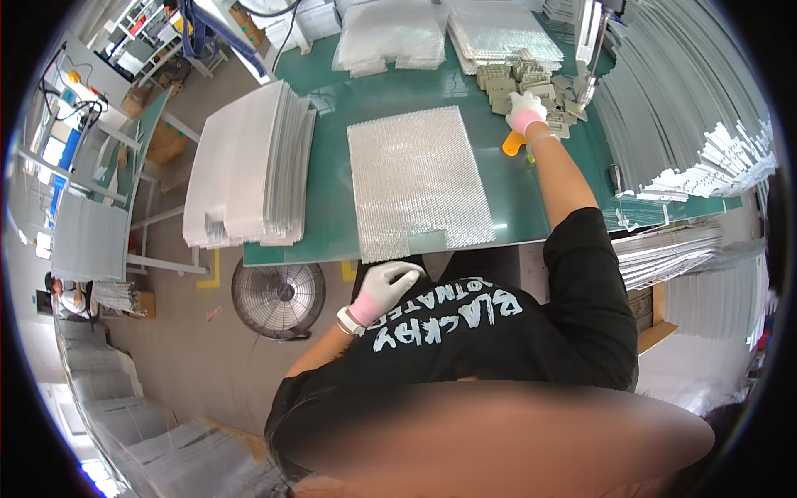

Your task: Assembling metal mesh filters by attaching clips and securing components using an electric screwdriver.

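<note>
My right hand [527,112], in a white glove with a pink cuff, reaches over a pile of small grey-beige flat plates [498,85] at the far right of the table. Its fingers bend down at the pile's edge, and what they grip is hidden. An orange rounded piece [514,144] shows just below that palm; I cannot tell if the hand touches it. My left hand [387,290], gloved alike, rests near my body below the table edge, its fingers curled with nothing seen in them. A silvery, fine-celled honeycomb sheet [419,178] lies flat between my hands, notched at its near edge.
A tall stack of white sheets [241,166] stands on the green table [332,108] at left. More silvery sheets [390,33] lie at the back. Long panels [689,91] crowd the right side. A floor fan [278,295] stands below the table. A small green item [531,159] lies near my right wrist.
</note>
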Demonstrator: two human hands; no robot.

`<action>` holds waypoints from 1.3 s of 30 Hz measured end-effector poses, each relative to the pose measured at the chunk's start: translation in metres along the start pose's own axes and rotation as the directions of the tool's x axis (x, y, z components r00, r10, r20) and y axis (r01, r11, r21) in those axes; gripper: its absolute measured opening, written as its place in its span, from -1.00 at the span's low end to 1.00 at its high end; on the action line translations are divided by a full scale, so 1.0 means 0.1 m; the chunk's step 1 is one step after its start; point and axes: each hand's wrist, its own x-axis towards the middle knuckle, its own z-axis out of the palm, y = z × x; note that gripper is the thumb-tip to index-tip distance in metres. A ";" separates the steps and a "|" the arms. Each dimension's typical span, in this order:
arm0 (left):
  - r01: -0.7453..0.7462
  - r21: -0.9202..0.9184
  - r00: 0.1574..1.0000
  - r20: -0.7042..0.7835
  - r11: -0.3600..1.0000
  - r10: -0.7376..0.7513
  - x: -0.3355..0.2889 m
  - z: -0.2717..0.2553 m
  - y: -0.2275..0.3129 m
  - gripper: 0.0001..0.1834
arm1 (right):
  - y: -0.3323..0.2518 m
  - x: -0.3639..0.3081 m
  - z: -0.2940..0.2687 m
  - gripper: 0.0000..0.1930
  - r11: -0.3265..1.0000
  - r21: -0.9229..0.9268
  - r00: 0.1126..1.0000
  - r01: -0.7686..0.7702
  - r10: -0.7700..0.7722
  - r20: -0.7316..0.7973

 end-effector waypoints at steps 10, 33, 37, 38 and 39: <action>-0.016 -0.952 0.901 -0.145 0.305 -0.408 0.26 0.41 -0.40 -0.45 | 0.13 -0.09 -0.18 -0.33 1.000 -0.002 0.985 0.028 -0.027 0.171; 0.003 -0.698 0.867 -0.355 0.716 -0.349 -0.31 -0.22 -0.76 -0.48 | 0.09 -0.71 -0.08 -0.47 0.481 0.693 0.780 0.538 0.027 -0.625; 0.221 -0.173 0.834 -0.477 0.960 -0.278 -0.31 -0.30 -0.62 -0.59 | -0.44 -2.13 -0.40 -0.45 0.342 0.879 0.869 0.331 -0.474 -0.143; 0.300 0.135 0.853 -0.481 0.944 -0.202 -0.31 -0.31 -0.60 -0.56 | -0.47 -2.44 -0.45 -0.42 0.468 0.767 0.707 0.439 -0.707 0.027; 0.300 0.136 0.857 -0.473 0.944 -0.205 -0.30 -0.31 -0.55 -0.56 | -0.52 -2.79 -0.31 -0.41 0.436 0.818 0.599 0.375 -0.787 0.145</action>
